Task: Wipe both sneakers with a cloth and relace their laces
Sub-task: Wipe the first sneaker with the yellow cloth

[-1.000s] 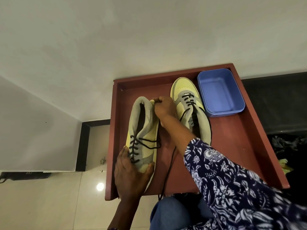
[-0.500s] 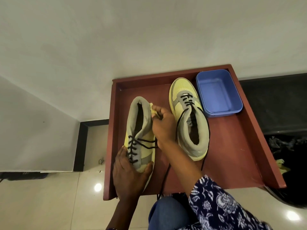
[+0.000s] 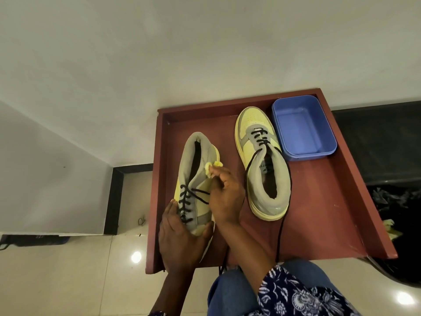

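Two yellow and grey sneakers with black laces lie on a red-brown tray table. The left sneaker points its toe toward me; my left hand grips that toe end. My right hand presses a small yellow cloth against the left sneaker's right side, near the collar. The right sneaker lies toe away from me, untouched, and its loose black lace trails over the table's front edge.
A blue plastic tub stands at the table's back right corner, beside the right sneaker. The table has raised side rims. White wall lies behind, tiled floor to the left, a dark counter to the right. My knee in blue jeans is under the front edge.
My right hand with the cloth has slid along the left sneaker's side from the heel toward the laces. The left hand keeps its grip on the toe.
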`<action>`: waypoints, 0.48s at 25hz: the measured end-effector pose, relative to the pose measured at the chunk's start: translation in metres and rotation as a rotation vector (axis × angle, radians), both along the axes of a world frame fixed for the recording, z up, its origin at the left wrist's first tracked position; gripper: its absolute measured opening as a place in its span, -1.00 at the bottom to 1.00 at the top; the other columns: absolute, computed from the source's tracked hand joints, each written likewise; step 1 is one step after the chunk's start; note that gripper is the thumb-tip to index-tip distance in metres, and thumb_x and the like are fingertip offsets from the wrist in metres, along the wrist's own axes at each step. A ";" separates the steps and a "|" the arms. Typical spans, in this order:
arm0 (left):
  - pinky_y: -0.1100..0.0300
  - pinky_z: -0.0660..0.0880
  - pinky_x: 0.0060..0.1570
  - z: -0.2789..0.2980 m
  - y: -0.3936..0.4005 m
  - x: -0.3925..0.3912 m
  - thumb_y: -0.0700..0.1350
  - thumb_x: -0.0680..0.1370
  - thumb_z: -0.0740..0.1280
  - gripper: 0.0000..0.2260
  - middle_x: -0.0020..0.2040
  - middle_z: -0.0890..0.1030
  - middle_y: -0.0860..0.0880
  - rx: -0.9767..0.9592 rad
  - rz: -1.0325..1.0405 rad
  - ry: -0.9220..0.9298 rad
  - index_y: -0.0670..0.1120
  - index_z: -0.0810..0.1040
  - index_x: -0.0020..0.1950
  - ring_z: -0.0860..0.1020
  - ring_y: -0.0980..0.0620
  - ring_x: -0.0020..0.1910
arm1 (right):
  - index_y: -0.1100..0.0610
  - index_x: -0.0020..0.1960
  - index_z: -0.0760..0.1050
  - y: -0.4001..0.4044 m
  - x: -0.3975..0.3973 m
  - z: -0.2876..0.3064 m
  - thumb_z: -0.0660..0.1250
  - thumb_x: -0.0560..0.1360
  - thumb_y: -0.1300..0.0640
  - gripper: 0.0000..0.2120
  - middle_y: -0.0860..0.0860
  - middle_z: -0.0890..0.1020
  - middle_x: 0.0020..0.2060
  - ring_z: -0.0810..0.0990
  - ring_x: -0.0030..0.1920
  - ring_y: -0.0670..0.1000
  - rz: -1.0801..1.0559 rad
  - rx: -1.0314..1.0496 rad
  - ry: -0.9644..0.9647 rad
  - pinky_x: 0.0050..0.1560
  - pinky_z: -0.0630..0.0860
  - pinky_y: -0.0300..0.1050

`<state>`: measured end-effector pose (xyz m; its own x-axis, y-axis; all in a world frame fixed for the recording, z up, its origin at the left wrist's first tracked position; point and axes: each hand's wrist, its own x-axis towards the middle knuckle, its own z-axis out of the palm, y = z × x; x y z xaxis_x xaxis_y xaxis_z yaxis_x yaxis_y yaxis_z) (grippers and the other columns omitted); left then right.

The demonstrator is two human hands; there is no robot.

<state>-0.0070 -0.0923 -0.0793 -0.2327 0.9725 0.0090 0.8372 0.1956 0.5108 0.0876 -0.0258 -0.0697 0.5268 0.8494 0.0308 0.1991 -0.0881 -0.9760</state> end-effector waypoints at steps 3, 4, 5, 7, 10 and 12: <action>-0.11 0.51 0.12 -0.002 0.000 -0.001 0.31 0.23 0.28 -0.19 0.26 0.49 -0.19 0.016 -0.010 0.017 -0.19 0.32 0.31 0.51 -0.18 0.20 | 0.21 0.02 0.63 0.023 0.009 0.000 0.27 0.48 0.33 -0.80 0.08 0.68 -0.01 0.61 0.05 0.01 -0.027 -0.102 0.050 0.08 0.41 -0.36; -0.11 0.51 0.12 -0.002 0.000 -0.001 0.31 0.23 0.27 -0.19 0.25 0.50 -0.20 0.014 -0.006 0.023 -0.20 0.32 0.31 0.51 -0.19 0.20 | 0.21 0.04 0.63 0.033 0.013 0.001 0.26 0.49 0.33 -0.78 0.09 0.67 0.02 0.61 0.08 0.04 -0.005 -0.148 0.052 0.11 0.40 -0.31; -0.11 0.50 0.12 -0.001 0.000 -0.001 0.32 0.23 0.26 -0.18 0.25 0.50 -0.20 0.009 -0.004 0.029 -0.21 0.33 0.31 0.51 -0.19 0.20 | 0.20 0.07 0.62 0.042 0.016 0.004 0.24 0.49 0.32 -0.76 0.10 0.66 0.05 0.59 0.11 0.06 0.024 -0.189 0.040 0.14 0.39 -0.28; -0.12 0.50 0.12 -0.001 0.000 0.000 0.32 0.23 0.28 -0.16 0.26 0.50 -0.20 0.000 -0.004 0.041 -0.22 0.34 0.32 0.51 -0.20 0.20 | 0.17 0.11 0.60 0.062 0.023 0.010 0.21 0.49 0.33 -0.72 0.10 0.64 0.11 0.56 0.17 0.08 0.092 -0.260 -0.004 0.21 0.39 -0.20; -0.11 0.49 0.12 -0.003 0.000 0.000 0.23 0.21 0.39 -0.18 0.25 0.50 -0.21 0.004 -0.019 0.071 -0.24 0.36 0.30 0.52 -0.20 0.19 | 0.12 0.11 0.61 0.086 0.033 0.022 0.17 0.48 0.33 -0.67 0.12 0.64 0.11 0.56 0.14 0.14 0.212 -0.372 -0.107 0.14 0.49 -0.05; -0.10 0.48 0.13 -0.003 0.000 0.000 0.20 0.20 0.42 -0.19 0.26 0.50 -0.21 0.004 -0.018 0.067 -0.24 0.36 0.30 0.51 -0.20 0.20 | 0.16 0.11 0.60 0.097 0.038 0.030 0.15 0.48 0.35 -0.67 0.16 0.63 0.11 0.55 0.15 0.17 0.289 -0.413 -0.128 0.15 0.51 0.00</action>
<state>-0.0071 -0.0926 -0.0820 -0.2135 0.9765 0.0284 0.8730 0.1777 0.4542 0.1255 0.0717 -0.0399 0.2826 0.9147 -0.2889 0.3877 -0.3844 -0.8378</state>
